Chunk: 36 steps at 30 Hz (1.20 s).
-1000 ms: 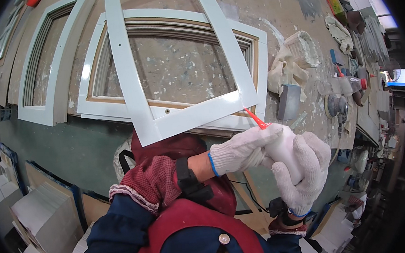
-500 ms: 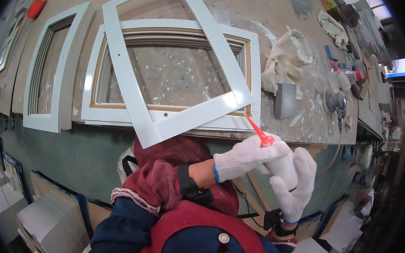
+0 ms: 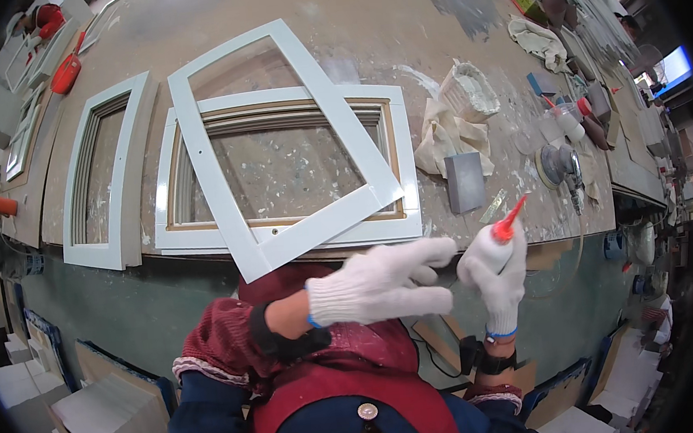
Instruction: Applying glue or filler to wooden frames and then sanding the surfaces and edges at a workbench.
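Note:
A white squeeze bottle with a long red nozzle is gripped in my right hand, its nozzle pointing up and to the right. My left hand, in a white knit glove like the right, holds nothing; its fingers are apart and reach toward the bottle without touching it. Beyond the hands, a white frame lies askew on top of a second white frame that has a tan inner edge. The upper frame's near corner juts past the table edge.
The paint-spattered worktable carries another white frame at left, a grey sanding block, a crumpled cloth, a sander with a hose and another red-nozzled bottle. An orange-red tool lies far left.
My left hand has let go of the bottle and moved left. The right hand has turned the bottle's nozzle away from the frames, to the right. The view has shifted a little.

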{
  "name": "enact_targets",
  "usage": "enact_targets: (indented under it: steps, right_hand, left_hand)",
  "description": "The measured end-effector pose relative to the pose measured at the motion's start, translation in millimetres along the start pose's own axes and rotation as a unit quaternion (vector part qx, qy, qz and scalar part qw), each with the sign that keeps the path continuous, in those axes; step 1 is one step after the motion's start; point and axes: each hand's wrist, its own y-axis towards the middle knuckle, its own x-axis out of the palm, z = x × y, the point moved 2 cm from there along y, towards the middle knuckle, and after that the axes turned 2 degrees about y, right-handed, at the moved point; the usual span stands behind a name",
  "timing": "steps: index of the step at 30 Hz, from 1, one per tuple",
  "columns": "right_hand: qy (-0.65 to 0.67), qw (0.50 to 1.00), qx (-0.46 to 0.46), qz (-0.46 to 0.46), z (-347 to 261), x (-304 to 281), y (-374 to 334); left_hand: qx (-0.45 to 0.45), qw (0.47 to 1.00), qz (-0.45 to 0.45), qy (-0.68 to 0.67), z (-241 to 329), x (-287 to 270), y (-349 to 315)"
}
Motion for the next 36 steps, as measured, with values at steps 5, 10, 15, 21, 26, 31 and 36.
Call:
enact_targets:
  steps: [5, 10, 15, 21, 26, 31, 36]
  right_hand:
    - [0.096, 0.980, -0.029, 0.169, 91.8, -37.9, 110.0]
    - [0.028, 0.962, -0.130, 0.239, 173.6, -70.1, 182.6]
    - [-0.070, 0.947, -0.111, 0.293, 164.8, -56.1, 165.4]
    - [-0.264, 0.920, -0.263, 0.121, 78.0, 23.8, 75.1]
    - [-0.345, 0.900, -0.262, 0.044, 75.6, 47.9, 104.9]
    - [-0.324, 0.921, -0.214, -0.006, 51.7, 28.8, 86.0]
    - [-0.388, 0.912, -0.118, -0.062, 46.5, -2.1, 71.4]
  left_hand:
    - [-0.028, 0.933, 0.322, 0.156, -22.7, -75.5, -56.4]
    - [-0.080, 0.789, 0.444, 0.417, -73.2, -146.3, -86.8]
    - [-0.169, 0.750, 0.430, 0.473, -99.4, -165.9, -99.3]
    - [-0.143, 0.719, 0.436, 0.523, -108.3, -163.3, -79.0]
    - [-0.114, 0.733, 0.463, 0.485, -110.3, -170.8, -82.6]
    - [-0.109, 0.721, 0.489, 0.479, -128.0, -177.9, -87.3]
    - [-0.119, 0.715, 0.516, 0.455, -116.6, -182.1, -86.1]
